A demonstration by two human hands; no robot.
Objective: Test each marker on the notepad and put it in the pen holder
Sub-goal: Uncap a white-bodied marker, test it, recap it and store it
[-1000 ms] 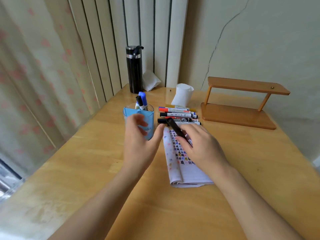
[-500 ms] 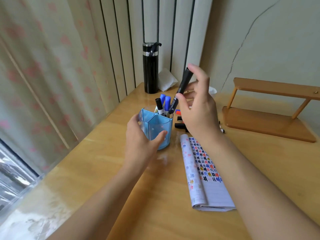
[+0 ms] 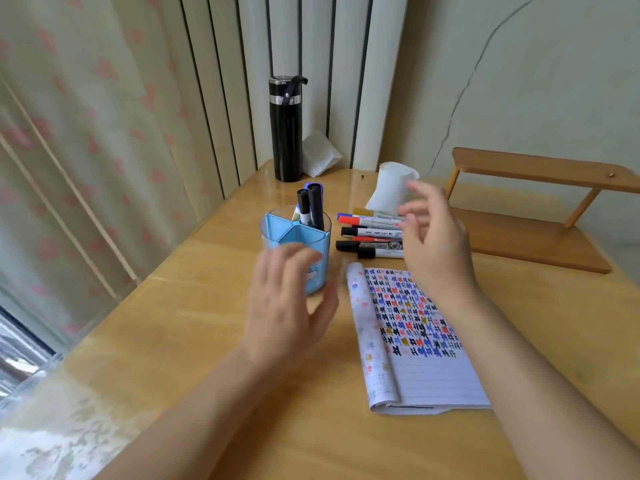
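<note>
The black marker (image 3: 316,209) is in. Half a second ago the right hand (image 3: 433,244) pinched it above the pen holder (image 3: 277,233), tip down. Now it stands upright in the holder's far compartment, beside a black-capped marker (image 3: 304,207) and in front of a blue marker (image 3: 317,185). I count that marker as tested and stowed.

Both hands have let go. The right hand's fingers (image 3: 420,192) are spread loose and hold nothing. They hang blurred over the far end of the row of markers (image 3: 370,233) on the counter (image 3: 173,323), just beyond the notepad (image 3: 426,368). The left hand (image 3: 287,306) was wrapped round the holder half a second ago. Now it is off it, with the fingers straight and apart, and it sits just in front of the holder's near wall. The blur keeps me from saying whether a fingertip grazes the plastic.

A second ago the marker was low over the notepad while the left hand reached for the holder, so the whole drop-in took place within that second. The holder looks to be on the same spot.

The notepad lies open, its upper page crowded with coloured test marks and its lower lines bare. Several markers are left in the row, so I judge the task is partway through. The right hand is well placed to take the next one.
</note>
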